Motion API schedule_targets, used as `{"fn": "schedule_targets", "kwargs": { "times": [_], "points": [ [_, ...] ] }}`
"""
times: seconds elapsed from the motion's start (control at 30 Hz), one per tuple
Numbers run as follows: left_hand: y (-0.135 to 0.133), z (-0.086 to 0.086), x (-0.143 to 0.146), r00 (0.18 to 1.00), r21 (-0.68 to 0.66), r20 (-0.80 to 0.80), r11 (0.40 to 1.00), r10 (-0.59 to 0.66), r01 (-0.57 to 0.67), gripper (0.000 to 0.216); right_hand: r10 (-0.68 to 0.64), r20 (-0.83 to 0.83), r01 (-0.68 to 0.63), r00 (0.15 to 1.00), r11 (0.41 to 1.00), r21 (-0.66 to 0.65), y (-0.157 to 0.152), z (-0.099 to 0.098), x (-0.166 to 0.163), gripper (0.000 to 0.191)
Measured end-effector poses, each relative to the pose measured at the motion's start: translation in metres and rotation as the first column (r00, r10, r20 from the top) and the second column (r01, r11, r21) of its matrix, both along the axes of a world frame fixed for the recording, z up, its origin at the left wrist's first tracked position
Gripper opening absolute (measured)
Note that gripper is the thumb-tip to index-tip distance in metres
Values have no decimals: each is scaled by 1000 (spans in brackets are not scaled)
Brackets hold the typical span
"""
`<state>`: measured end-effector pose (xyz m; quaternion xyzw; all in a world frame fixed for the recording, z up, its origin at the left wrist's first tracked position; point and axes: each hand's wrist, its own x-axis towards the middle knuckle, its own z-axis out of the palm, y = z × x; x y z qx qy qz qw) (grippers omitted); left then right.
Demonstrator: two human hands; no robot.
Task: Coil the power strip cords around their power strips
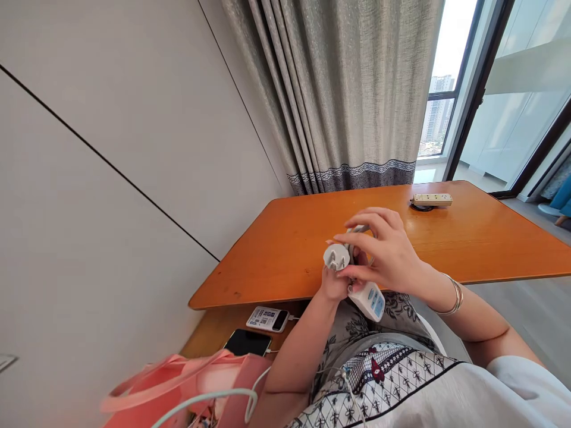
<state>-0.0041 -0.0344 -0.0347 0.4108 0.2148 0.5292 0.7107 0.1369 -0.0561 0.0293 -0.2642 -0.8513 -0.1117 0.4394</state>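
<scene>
Both hands meet over the near edge of an orange wooden table (446, 238). My left hand (333, 286) comes up from below and grips a white power strip (368, 299) with blue buttons; its white plug (336, 257) sticks up with the prongs facing me. My right hand (384, 249) is curled over the plug and the white cord wound beside it, fingertips pinched on them. A silver bangle (454, 295) rings my right wrist.
A cream power strip (432, 200) lies on the table's far side near a black round hole. On a lower shelf sit a white power bank (268, 318) and a dark phone (247, 342). A pink bag (178, 386) with a pale cable is at bottom left. Grey curtain and window behind.
</scene>
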Motion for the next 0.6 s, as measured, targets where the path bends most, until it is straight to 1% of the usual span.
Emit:
{"fn": "schedule_targets", "kwargs": {
  "times": [0.07, 0.1, 0.13, 0.2, 0.27, 0.33, 0.37, 0.4, 0.43, 0.47, 0.53, 0.57, 0.6],
  "points": [
    [-2, 3, 0, 988, 116, 60, 984, -143, 135, 77, -34, 1, 34, 999, 996, -83, 7, 4, 1, 53],
    [-2, 4, 0, 977, 185, 89, 967, -194, 175, 80, -30, 9, 31, 1000, 992, -126, 10, 5, 1, 56],
    [-2, 5, 1, 971, 238, 110, 954, -214, 183, 81, -22, 11, 24, 1000, 986, -163, 13, 5, 2, 58],
    [-2, 4, 1, 975, 293, 96, 942, -198, 163, 78, -4, -4, 3, 1000, 973, -231, 21, 3, 3, 63],
    [-1, 1, 1, 985, 291, 30, 944, -172, 156, 69, 32, -57, -49, 998, 945, -323, 29, -2, 7, 64],
    [1, 0, -1, 989, 257, 16, 956, -148, 139, 57, 62, -194, -144, 979, 886, -440, 39, -10, 13, 65],
    [1, 0, -3, 990, 240, 44, 963, -137, 122, 53, 61, -300, -212, 952, 839, -501, 42, -15, 17, 67],
    [2, 0, -5, 988, 225, 85, 969, -127, 105, 52, 47, -415, -296, 909, 773, -561, 46, -21, 20, 69],
    [3, 1, -7, 984, 213, 127, 972, -127, 98, 52, 26, -520, -397, 854, 680, -617, 48, -27, 23, 71],
    [3, 2, -9, 978, 200, 160, 975, -133, 100, 54, 7, -602, -503, 799, 555, -662, 50, -34, 25, 72],
    [5, 4, -13, 968, 160, 197, 979, -155, 125, 57, -8, -705, -679, 710, 261, -687, 50, -46, 25, 70],
    [5, 5, -15, 964, 133, 209, 981, -165, 139, 58, -20, -745, -735, 667, 142, -663, 50, -50, 24, 68],
    [6, 5, -15, 961, 102, 220, 983, -170, 151, 58, -46, -782, -779, 622, 69, -624, 49, -53, 23, 66]
  ]
}}
